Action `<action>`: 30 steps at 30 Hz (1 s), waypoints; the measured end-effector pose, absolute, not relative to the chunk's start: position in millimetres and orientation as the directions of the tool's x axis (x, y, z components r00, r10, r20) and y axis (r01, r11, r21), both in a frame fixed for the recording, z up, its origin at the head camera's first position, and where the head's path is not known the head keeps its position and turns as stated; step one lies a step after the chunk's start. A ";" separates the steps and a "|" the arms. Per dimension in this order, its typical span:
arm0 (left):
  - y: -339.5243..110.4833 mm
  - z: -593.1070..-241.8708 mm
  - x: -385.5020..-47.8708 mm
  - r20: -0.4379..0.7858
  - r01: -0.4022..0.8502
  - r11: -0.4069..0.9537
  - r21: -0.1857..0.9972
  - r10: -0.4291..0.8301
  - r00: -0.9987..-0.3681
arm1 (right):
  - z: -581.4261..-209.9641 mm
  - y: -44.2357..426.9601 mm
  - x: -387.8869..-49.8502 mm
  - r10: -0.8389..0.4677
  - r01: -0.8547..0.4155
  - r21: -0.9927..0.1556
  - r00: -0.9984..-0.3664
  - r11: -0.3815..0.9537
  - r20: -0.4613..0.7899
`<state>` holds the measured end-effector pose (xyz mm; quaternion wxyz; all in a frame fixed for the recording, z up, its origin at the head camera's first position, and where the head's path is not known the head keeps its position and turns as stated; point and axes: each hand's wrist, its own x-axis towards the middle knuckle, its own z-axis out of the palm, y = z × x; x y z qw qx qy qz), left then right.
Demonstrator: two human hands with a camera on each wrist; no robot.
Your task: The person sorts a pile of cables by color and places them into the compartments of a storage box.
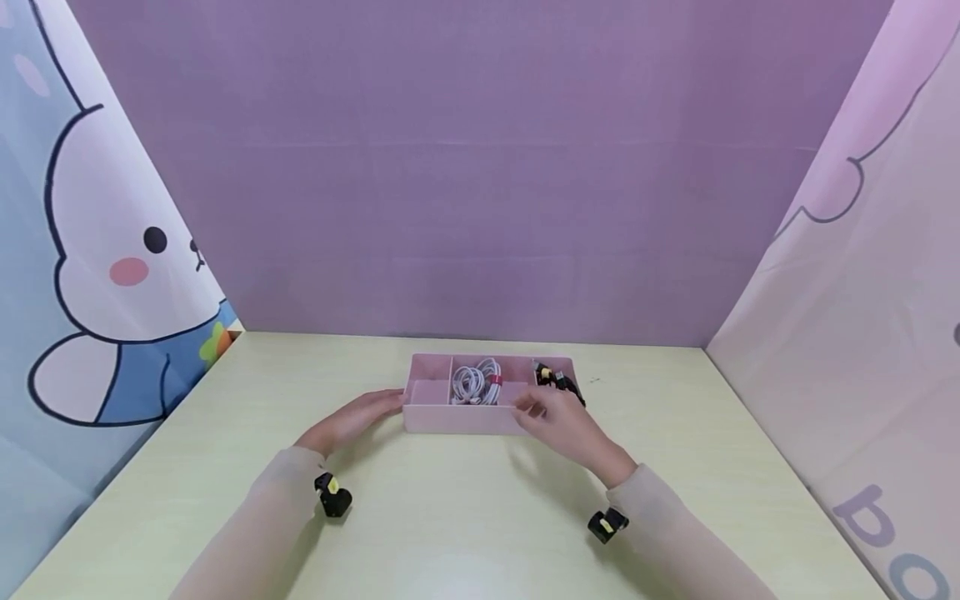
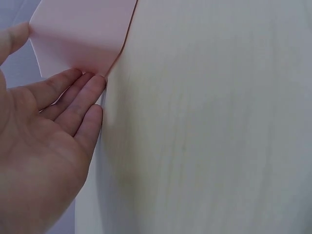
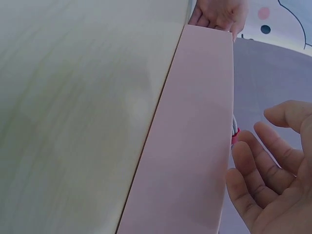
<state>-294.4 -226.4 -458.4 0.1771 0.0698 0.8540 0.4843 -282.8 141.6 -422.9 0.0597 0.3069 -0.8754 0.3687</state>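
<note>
A pink divided storage box [image 1: 463, 421] sits on the table in the head view. In its middle compartment lie coiled white cables [image 1: 469, 384] with a red tie [image 1: 496, 380]. Black cables [image 1: 566, 383] with a yellow tie fill the right compartment, partly hidden by my right hand [image 1: 558, 423]. That hand hovers at the box's front rim, right of the middle, fingers loosely bent and nothing between them in the right wrist view. My left hand [image 2: 53, 122] touches the box's left end [image 2: 80, 36] with its fingertips, thumb near the top edge.
A pale wooden table [image 1: 465, 517] carries the box. Behind it rises a purple backdrop [image 1: 480, 167]. Printed cloth panels stand at the left [image 1: 112, 292] and right [image 1: 847, 333] sides. Black wrist cameras are strapped to both sleeves.
</note>
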 end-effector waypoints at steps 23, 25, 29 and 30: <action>-226.4 -452.4 -286.3 -0.120 0.060 0.509 0.858 0.314 -0.942 | -438.2 162.5 -278.3 -0.546 -0.610 -0.598 -0.775 0.519 0.317; -226.3 -452.0 -286.3 -0.105 0.074 0.520 0.851 0.307 -0.946 | -438.7 164.4 -277.9 -0.545 -0.609 -0.598 -0.776 0.520 0.316; -226.0 -452.1 -286.5 -0.069 0.099 0.533 0.840 0.286 -0.956 | -438.7 169.2 -276.7 -0.529 -0.585 -0.619 -0.793 0.523 0.302; -226.1 -452.2 -286.6 -0.059 0.104 0.533 0.840 0.280 -0.958 | -438.6 170.7 -276.3 -0.522 -0.576 -0.627 -0.799 0.525 0.297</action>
